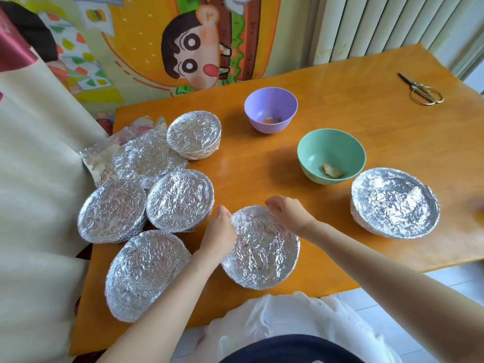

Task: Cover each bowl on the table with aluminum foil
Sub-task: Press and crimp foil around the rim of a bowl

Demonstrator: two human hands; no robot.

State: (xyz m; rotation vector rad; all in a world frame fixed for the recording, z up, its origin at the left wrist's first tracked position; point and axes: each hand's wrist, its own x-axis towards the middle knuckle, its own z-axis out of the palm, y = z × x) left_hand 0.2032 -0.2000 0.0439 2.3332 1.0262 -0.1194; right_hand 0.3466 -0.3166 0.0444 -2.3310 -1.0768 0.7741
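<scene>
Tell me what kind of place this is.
Probably a home dining corner: an orange wooden table holding foil-covered bowls, a white radiator behind it, and a cartoon hanging on the wall.

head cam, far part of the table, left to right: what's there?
foil-covered bowl → purple bowl → green bowl → scissors. The covered bowl at the right is left out because it overlaps the others sideways.

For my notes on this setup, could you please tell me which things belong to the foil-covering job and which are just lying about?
In the job: centre foil-covered bowl, gripped at its rim by left hand and right hand; uncovered purple bowl; uncovered green bowl; loose foil sheets; five finished foil-covered bowls.
Lying about: scissors; cartoon wall picture.
</scene>
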